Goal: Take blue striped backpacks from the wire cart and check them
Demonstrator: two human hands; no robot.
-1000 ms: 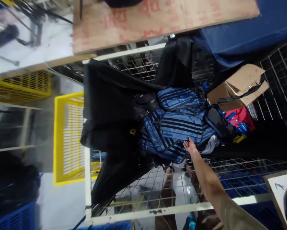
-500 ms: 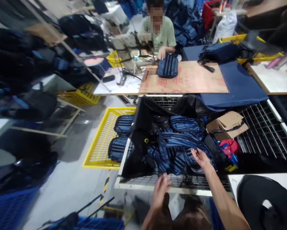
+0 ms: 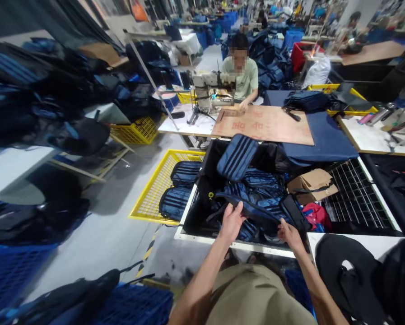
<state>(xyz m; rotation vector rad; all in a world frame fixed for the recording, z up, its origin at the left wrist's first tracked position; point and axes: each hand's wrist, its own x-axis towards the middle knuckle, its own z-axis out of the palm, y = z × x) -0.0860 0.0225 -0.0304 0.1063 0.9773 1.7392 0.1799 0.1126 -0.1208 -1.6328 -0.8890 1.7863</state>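
Observation:
My left hand [image 3: 233, 221] grips the left end of a long dark-blue bag piece [image 3: 258, 211], thumb on top. The right hand [image 3: 289, 234] pinches its other end, so it stretches between both hands over a wire cage cart [image 3: 270, 249]. Below lie several blue bag pieces with black stripes [image 3: 265, 178], heaped on black cloth. A separate striped bag piece [image 3: 238, 158] is tilted at the cart's far side, just below the table edge; whether it rests on anything I cannot tell.
A co-worker [image 3: 240, 76] sits behind a sewing machine [image 3: 214, 83], one hand on the cardboard-topped table [image 3: 273, 124]. Left of the cart stands a yellow basket [image 3: 148, 192] with striped pieces. A cardboard box [image 3: 312, 185] and red cloth [image 3: 315, 215] lie in the cart's right part.
Both hands have closed on the dark-blue piece, the left reaching forward into the cart. The striped piece under the co-worker's hand has left the table for the cart's far side. The view has tilted up.

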